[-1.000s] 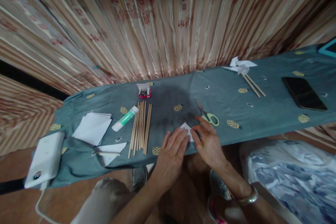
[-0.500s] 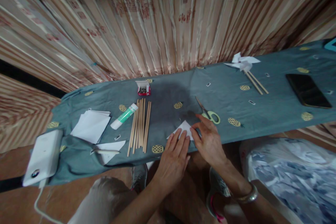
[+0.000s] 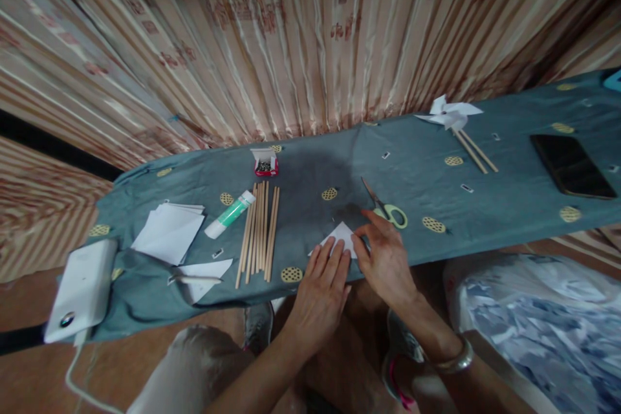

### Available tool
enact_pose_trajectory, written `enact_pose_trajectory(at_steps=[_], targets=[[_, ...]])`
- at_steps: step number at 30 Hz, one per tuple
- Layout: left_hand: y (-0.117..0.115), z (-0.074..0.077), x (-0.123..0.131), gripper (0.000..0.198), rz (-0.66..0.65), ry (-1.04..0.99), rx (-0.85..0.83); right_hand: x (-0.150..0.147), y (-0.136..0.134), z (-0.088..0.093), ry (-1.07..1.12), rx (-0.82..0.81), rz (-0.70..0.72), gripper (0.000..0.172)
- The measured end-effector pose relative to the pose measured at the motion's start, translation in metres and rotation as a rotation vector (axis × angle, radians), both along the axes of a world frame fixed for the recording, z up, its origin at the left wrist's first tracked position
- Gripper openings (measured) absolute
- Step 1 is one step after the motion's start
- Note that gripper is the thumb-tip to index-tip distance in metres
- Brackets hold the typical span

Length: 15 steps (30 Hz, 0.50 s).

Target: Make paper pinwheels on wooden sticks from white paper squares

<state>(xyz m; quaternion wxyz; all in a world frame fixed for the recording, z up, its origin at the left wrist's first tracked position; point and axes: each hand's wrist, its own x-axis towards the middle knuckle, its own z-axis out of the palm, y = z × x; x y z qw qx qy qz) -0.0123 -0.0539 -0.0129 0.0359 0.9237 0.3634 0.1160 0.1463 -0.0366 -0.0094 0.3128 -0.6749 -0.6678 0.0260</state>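
A small white sheet of paper (image 3: 342, 233), folded into a triangle, lies near the front edge of the table. My left hand (image 3: 324, 288) rests flat on it with fingers stretched out, covering its lower left part. At the paper's right edge, my right hand (image 3: 387, 264) has thumb and forefinger drawn together on the paper, its other fingers held higher. Just beyond that hand lie scissors (image 3: 389, 213) with pale green handles, blades pointing away. Left of the paper, several wooden sticks (image 3: 259, 229) lie side by side, with a green and white glue stick (image 3: 229, 214) against them.
A red box of small metal pins (image 3: 264, 164) stands open at the back. White paper squares (image 3: 169, 229), a cut piece with a pencil-like tool (image 3: 198, 279) and a white device (image 3: 80, 291) lie left. Paper pinwheels (image 3: 451, 113) and a phone (image 3: 572, 166) lie right.
Both hands stay almost where they were on the folded paper. The view has shifted very slightly.
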Motion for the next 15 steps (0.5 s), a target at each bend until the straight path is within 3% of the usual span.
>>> enact_pose_trajectory(at_steps=[10, 15], targets=[[0.0004, -0.0037, -0.0013, 0.052, -0.001, 0.022, -0.014, -0.0008, -0.0006, -0.0010, -0.041, 0.000, 0.000, 0.019], [0.0012, -0.0019, -0.0013, 0.053, -0.007, 0.042, -0.028, -0.0019, -0.0078, -0.0042, -0.076, 0.017, 0.021, 0.032]])
